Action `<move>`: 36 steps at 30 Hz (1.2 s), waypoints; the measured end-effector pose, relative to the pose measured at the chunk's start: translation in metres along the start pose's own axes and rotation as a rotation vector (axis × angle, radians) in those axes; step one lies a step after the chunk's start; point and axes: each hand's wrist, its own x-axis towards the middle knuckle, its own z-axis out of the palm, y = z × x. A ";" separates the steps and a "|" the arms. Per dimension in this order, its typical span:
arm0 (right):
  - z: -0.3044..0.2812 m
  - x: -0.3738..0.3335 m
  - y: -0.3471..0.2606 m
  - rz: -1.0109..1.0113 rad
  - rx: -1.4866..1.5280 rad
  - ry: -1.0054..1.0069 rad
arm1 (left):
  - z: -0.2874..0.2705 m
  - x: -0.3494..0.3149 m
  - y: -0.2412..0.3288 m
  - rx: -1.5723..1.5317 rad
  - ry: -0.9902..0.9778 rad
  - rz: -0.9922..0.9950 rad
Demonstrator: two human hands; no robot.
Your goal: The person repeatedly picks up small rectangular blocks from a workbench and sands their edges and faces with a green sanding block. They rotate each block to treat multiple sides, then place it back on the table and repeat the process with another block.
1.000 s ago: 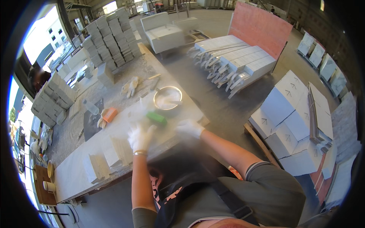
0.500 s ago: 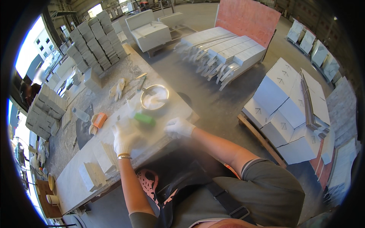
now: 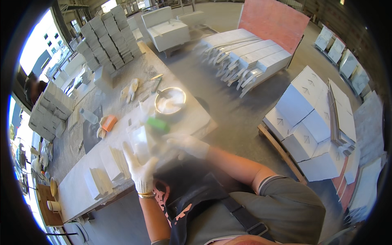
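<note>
My left hand (image 3: pixel 141 167) wears a white glove. Its fingers are spread and its thumb stands apart, beside a pale glossy slab (image 3: pixel 140 141) near the front edge of the workbench. It is unclear whether the fingers touch that slab. Across from it, my gloved right hand (image 3: pixel 190 146) reaches in over the bench edge, its fingers smeared by motion and mixed with a blurred white shape, so their grip is hidden. A green block (image 3: pixel 158 124) lies just beyond both hands. Farther off stands a round metal bowl (image 3: pixel 170 101) with white stuff in it.
White tile pieces (image 3: pixel 112 165) stand at the bench's front left. An orange box (image 3: pixel 109 122), a clear bottle (image 3: pixel 89 116) and loose gloves (image 3: pixel 130 90) lie beyond. Stacked tiles (image 3: pixel 108 38) rise at the back. A pallet of white boxes (image 3: pixel 298 118) stands right.
My left hand has drawn back toward me and spread its fingers, uncovering the pale slab. My right hand has shifted left and slightly toward me. The view has turned slightly.
</note>
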 end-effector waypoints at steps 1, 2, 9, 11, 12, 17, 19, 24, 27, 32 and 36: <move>0.012 -0.004 -0.003 -0.063 0.044 -0.098 | 0.009 -0.015 0.000 -0.017 -0.010 -0.010; 0.018 -0.007 -0.009 -0.019 0.110 -0.201 | 0.024 -0.029 -0.004 -0.078 -0.021 -0.015; 0.044 -0.022 -0.021 0.089 0.035 -0.107 | 0.009 -0.059 -0.020 -0.072 0.011 -0.086; 0.043 -0.024 -0.015 0.012 -0.087 -0.155 | -0.005 -0.055 -0.021 -0.184 -0.091 -0.178; 0.043 -0.025 -0.011 0.030 -0.127 -0.162 | -0.009 -0.061 -0.021 -0.166 -0.113 -0.287; 0.041 -0.008 -0.014 -0.038 -0.353 0.008 | -0.003 -0.074 -0.023 -0.007 -0.029 -0.231; 0.044 0.005 -0.016 -0.229 -0.342 0.103 | -0.001 -0.074 -0.024 0.147 -0.015 -0.241; 0.055 0.012 -0.012 -0.449 -0.541 0.084 | 0.010 -0.074 -0.021 0.587 -0.048 -0.030; 0.052 0.014 -0.009 -0.443 -0.586 0.083 | 0.014 -0.077 -0.013 0.517 0.027 -0.106; 0.023 0.013 -0.007 -0.359 -0.537 0.211 | 0.000 -0.082 -0.010 -0.015 0.074 -0.198; 0.009 -0.011 -0.002 -0.129 -0.279 0.176 | -0.009 -0.080 -0.015 -0.286 0.099 -0.362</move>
